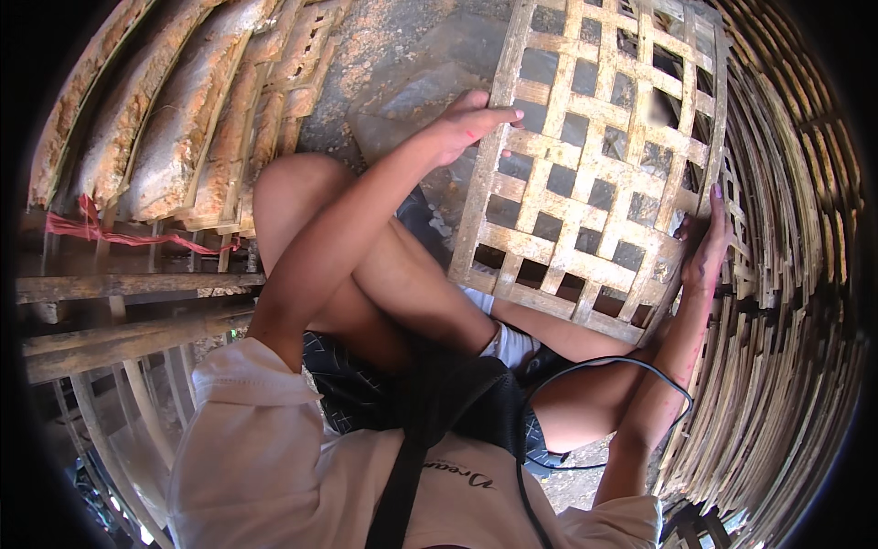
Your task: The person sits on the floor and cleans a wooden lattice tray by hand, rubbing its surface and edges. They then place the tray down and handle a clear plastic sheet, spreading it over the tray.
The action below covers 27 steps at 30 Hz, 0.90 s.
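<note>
A rectangular lattice tray of woven bamboo strips point(555, 154) is held at a tilt above my crossed legs. My left hand point(473, 127) grips its left side rail, thumb over the top and fingertips showing at the inner edge. On the opposite rail, my right hand point(710, 237) holds the lower right side, its fingers partly hidden behind the frame. Pale, worn patches mark the slats. Through the openings I see grey ground and dark gaps.
Stacked lattice trays point(775, 206) rise close on my right. At upper left lean several slabs crusted with pale orange crumbly material point(185, 130). A pink plastic strip point(151, 237) runs below them, above wooden rails point(137, 285). A black cable point(603, 360) loops over my right leg.
</note>
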{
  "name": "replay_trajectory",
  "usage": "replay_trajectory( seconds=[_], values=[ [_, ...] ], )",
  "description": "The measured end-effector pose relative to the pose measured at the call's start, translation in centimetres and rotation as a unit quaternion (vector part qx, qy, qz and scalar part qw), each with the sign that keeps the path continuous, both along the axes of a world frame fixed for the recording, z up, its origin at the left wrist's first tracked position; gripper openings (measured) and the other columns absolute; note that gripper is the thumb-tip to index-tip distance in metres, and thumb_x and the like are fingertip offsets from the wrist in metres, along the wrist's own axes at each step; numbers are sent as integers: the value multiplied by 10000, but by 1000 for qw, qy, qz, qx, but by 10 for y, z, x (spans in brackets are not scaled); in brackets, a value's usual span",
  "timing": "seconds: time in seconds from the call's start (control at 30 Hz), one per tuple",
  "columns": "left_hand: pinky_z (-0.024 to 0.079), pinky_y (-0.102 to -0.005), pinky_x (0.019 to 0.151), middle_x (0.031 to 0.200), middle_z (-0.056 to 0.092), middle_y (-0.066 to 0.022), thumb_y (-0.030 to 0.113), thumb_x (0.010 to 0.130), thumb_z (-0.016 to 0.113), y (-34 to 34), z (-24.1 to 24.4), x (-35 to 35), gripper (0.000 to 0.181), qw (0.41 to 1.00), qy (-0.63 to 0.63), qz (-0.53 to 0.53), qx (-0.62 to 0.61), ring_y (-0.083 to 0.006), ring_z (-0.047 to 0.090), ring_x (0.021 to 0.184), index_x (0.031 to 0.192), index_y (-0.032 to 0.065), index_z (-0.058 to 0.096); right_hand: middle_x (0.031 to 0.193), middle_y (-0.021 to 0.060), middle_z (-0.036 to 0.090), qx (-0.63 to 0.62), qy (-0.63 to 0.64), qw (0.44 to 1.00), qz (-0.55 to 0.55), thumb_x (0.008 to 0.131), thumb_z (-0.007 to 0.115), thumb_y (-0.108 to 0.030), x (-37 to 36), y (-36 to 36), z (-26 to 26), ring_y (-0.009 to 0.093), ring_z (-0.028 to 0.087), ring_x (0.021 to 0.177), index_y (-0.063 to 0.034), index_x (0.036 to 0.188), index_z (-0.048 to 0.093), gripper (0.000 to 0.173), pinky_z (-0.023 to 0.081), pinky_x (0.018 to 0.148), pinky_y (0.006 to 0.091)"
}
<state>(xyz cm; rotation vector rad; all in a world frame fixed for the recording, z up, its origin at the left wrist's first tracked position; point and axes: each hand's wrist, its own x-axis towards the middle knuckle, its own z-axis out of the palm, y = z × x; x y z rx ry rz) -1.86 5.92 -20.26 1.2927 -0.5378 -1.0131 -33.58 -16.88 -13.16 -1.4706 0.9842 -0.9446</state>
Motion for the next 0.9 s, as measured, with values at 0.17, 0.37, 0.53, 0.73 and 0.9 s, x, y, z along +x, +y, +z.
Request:
replay_trajectory(
  seconds=[0.17,0.37,0.53,0.73,0.9],
  values=[
    [617,-321,618,1146,673,-149,244,931,775,2,4,-10,422,999,-4,15,37,-210,723,873,1199,-45,623,596,34,559,2,4,1000,15,931,737,-461,0,-3,-4,120,481,503,-10,1228,638,549,385,539,278],
    [587,-331,625,1087,650,-120,323,927,750,0,10,-12,414,996,46,27,74,-259,732,774,1154,1,624,597,35,563,-1,-5,1000,11,927,739,-467,-3,-4,-7,122,491,504,-8,1228,640,557,399,532,286],
    [565,-333,677,1041,614,-53,411,930,704,7,-4,1,339,992,113,-52,6,-285,734,866,1043,103,621,596,7,498,-1,-4,1000,-5,930,741,-458,4,13,6,118,460,522,33,1171,638,557,391,540,289],
    [558,-320,692,1063,613,-10,410,931,703,7,-7,-3,300,988,150,-40,20,-280,732,911,986,133,604,606,-8,479,-13,-6,1000,-2,938,733,-449,6,17,7,108,446,548,98,1278,605,656,376,545,283],
    [554,-316,693,1120,611,-35,432,932,705,7,-5,-9,373,984,177,-34,15,-268,726,924,1118,126,601,592,-4,479,-6,-5,1000,-5,933,743,-449,6,13,4,110,443,532,86,1201,622,611,377,539,281]
  ],
)
